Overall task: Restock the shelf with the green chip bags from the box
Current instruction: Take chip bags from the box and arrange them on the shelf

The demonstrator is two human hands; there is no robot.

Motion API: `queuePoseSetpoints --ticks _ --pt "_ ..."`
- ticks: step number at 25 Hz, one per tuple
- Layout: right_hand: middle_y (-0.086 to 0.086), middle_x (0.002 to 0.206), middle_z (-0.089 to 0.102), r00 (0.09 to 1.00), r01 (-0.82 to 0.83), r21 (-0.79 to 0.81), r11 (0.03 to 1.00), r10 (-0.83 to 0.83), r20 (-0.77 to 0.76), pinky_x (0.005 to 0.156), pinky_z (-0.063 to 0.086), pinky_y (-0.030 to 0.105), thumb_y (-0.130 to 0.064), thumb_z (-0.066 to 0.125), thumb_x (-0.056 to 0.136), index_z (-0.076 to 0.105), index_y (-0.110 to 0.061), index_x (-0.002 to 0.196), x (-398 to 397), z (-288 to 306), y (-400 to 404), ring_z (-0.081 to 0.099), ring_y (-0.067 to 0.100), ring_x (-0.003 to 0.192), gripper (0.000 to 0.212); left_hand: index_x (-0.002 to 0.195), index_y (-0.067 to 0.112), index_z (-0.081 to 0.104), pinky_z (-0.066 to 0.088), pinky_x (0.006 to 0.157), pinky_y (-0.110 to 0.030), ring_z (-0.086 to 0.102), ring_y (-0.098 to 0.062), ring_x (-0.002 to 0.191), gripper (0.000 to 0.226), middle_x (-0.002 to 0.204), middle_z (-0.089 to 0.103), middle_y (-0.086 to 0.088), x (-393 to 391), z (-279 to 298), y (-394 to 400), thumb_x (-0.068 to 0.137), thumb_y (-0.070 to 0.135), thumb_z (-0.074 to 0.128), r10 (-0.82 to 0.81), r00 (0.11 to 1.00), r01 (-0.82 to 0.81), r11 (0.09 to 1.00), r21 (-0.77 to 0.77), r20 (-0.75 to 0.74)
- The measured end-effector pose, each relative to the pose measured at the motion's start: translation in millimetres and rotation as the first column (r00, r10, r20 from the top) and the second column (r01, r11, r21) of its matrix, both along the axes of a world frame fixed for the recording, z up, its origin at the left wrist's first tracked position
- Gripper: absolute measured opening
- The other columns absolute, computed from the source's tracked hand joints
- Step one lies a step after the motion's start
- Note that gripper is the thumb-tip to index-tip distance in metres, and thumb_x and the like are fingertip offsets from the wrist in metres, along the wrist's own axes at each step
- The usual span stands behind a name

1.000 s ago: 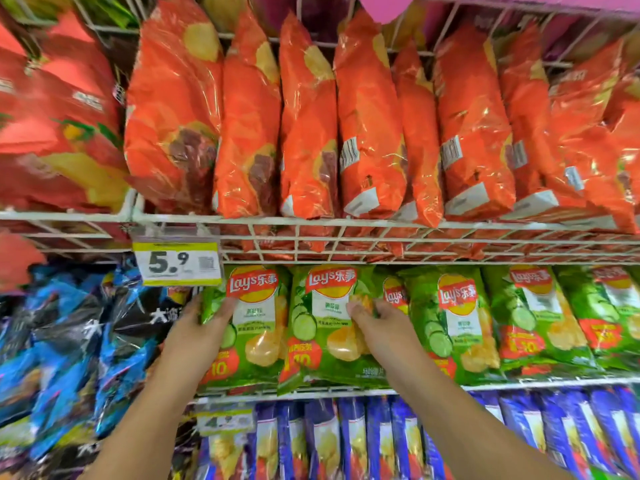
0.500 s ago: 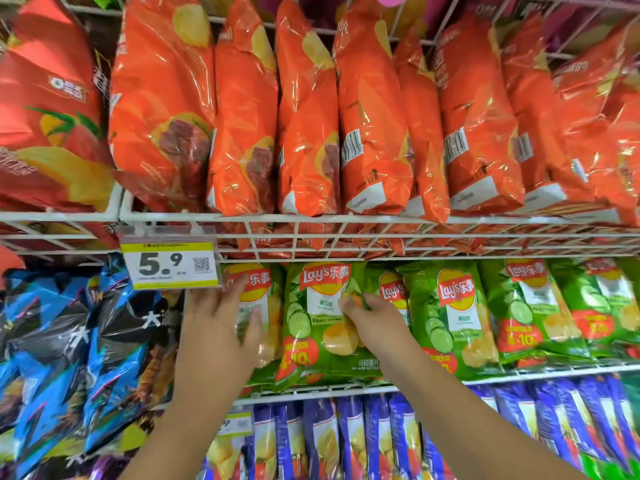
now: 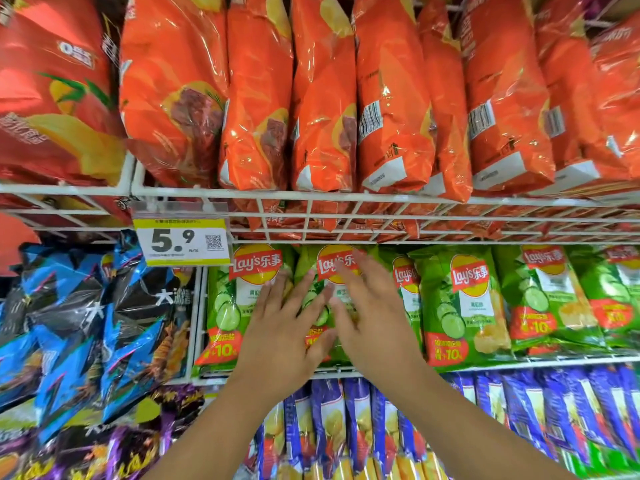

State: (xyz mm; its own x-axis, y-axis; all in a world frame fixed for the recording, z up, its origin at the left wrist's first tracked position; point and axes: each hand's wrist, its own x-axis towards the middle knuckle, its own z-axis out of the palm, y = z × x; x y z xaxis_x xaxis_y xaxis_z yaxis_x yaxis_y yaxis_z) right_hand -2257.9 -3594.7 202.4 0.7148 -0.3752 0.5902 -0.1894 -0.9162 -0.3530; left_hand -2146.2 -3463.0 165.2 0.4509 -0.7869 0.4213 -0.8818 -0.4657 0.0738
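I see glossy plastic film on the green chip bags (image 3: 464, 306), with creases that catch the light. The orange bags (image 3: 322, 98) above look shinier still, their crinkled film throwing bright white glints. The blue and black bags (image 3: 104, 323) at the left have a slick, reflective foil look, and the purple bags (image 3: 329, 420) below are smooth and glossy too. The wire shelf (image 3: 381, 199) reads as metal rod coated in smooth white paint. The price tag (image 3: 183, 241) looks like matt printed paper behind a clear plastic holder. My left hand (image 3: 277, 337) and right hand (image 3: 370, 327) are bare skin.
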Motion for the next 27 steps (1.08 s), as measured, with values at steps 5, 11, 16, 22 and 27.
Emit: queuePoseSetpoints --ticks 5,11,16,22,27 --pt "-0.002 0.171 -0.008 0.953 0.041 -0.129 0.991 -0.077 -0.293 0.127 -0.004 0.046 -0.058 0.011 0.105 0.006 -0.035 0.162 20 -27 2 -0.021 0.016 0.155 0.062 0.142 0.047 0.048 0.001 0.125 -0.039 0.002 -0.003 0.153 0.045 0.160 0.024 0.025 17 28 40 0.097 0.048 0.042 -0.152 0.905 0.017 0.946 -0.324 -0.397" --pt "0.005 0.169 0.018 0.978 0.097 -0.240 0.966 -0.137 -0.158 0.126 0.011 0.050 -0.052 0.025 0.105 0.027 -0.028 0.160 43 -31 -11 0.005 0.024 0.158 0.061 0.157 0.042 0.019 0.009 0.124 -0.050 -0.010 -0.021 0.155 0.077 0.169 -0.003 0.006 36 -4 63 0.089 0.078 0.028 0.211 0.973 -0.220 0.970 -0.100 -0.097" --pt "0.010 0.166 0.027 0.979 0.153 -0.311 0.938 -0.188 -0.085 0.124 0.018 0.054 -0.048 0.031 0.105 0.029 -0.024 0.160 54 -36 -18 0.016 0.028 0.156 0.060 0.158 0.035 0.024 0.029 0.118 -0.056 0.005 -0.027 0.155 0.077 0.169 0.008 0.002 54 -15 54 0.092 0.073 0.033 0.197 0.980 -0.200 0.970 -0.135 -0.039" --pt "0.013 0.160 0.038 0.985 0.173 -0.298 0.939 -0.170 0.036 0.122 0.023 0.054 -0.042 0.040 0.104 0.037 -0.009 0.155 60 -35 -18 0.025 0.030 0.153 0.061 0.158 0.034 0.025 0.026 0.120 -0.055 0.024 -0.033 0.149 0.076 0.168 0.015 -0.003 75 -9 37 0.092 0.070 0.035 0.223 0.974 -0.210 0.960 -0.183 0.050" --pt "0.015 0.152 0.044 0.987 0.126 -0.257 0.958 -0.096 0.125 0.120 0.026 0.054 -0.041 0.043 0.105 0.049 -0.005 0.147 44 -41 -15 0.031 0.033 0.149 0.056 0.158 0.032 0.025 0.022 0.121 -0.056 0.020 -0.036 0.149 0.079 0.166 0.018 -0.010 70 -11 37 0.091 0.070 0.038 0.270 0.961 -0.257 0.952 -0.168 0.062"
